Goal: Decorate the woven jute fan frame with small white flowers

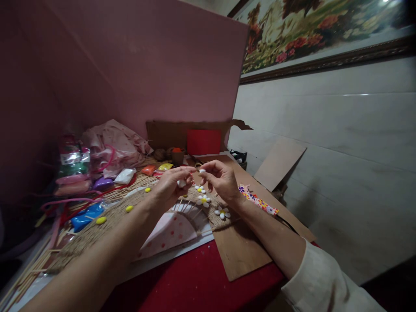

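Over the red surface (195, 277) lies one curved twine band (113, 221), the left hand (169, 185) and right hand (223, 180) above it. Decorating seems part-way: three white-petalled flowers (203, 200) look done, while at least three yellow dots (129, 209) have no petals. The left fingers curl on one white lump (181, 183); the right fingers pinch one smaller white piece (202, 171).

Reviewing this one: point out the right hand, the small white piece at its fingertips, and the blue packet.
Right hand (223, 180): head view, middle of the hand.
White piece (202, 170): head view, its visible side.
Blue packet (86, 217): head view, middle of its upper surface.
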`<act>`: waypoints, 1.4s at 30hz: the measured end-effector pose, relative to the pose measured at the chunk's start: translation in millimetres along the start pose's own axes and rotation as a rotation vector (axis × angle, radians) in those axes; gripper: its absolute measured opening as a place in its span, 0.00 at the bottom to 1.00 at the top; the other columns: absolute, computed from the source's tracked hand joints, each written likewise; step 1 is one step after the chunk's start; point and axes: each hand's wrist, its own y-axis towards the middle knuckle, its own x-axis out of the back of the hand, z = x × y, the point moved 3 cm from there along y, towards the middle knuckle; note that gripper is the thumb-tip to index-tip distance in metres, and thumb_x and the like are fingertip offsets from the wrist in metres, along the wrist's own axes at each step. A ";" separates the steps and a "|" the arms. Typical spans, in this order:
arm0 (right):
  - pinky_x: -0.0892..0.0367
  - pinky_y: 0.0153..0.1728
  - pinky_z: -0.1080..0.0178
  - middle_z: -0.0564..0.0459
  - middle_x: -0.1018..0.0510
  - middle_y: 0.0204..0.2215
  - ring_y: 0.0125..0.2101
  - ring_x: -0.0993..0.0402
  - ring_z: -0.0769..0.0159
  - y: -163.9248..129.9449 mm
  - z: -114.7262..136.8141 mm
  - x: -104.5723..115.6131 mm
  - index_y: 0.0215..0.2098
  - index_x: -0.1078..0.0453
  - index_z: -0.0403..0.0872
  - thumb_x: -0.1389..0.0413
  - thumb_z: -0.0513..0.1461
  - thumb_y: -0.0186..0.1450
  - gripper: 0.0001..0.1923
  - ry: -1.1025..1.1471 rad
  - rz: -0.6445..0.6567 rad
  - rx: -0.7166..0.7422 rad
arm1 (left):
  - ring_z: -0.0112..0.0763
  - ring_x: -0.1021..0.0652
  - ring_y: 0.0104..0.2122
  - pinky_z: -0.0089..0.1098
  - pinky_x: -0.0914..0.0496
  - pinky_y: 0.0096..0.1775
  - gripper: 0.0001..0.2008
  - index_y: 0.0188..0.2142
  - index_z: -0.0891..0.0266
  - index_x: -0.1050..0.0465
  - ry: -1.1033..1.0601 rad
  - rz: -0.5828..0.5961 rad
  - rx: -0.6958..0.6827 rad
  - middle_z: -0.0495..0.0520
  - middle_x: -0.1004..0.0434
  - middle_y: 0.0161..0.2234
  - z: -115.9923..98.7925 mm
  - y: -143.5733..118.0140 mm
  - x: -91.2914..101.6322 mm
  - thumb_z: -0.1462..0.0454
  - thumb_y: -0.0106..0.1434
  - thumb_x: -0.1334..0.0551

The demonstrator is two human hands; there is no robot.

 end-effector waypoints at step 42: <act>0.36 0.30 0.64 0.53 0.27 0.28 0.31 0.32 0.67 -2.0 11.1 0.0 0.32 0.26 0.47 0.40 0.38 0.60 0.02 -0.311 0.043 0.310 | 0.17 0.40 0.13 0.21 0.52 0.15 0.16 0.22 0.68 0.31 0.035 0.027 0.073 0.48 0.34 0.16 4.3 -1.0 -3.3 0.59 0.44 0.28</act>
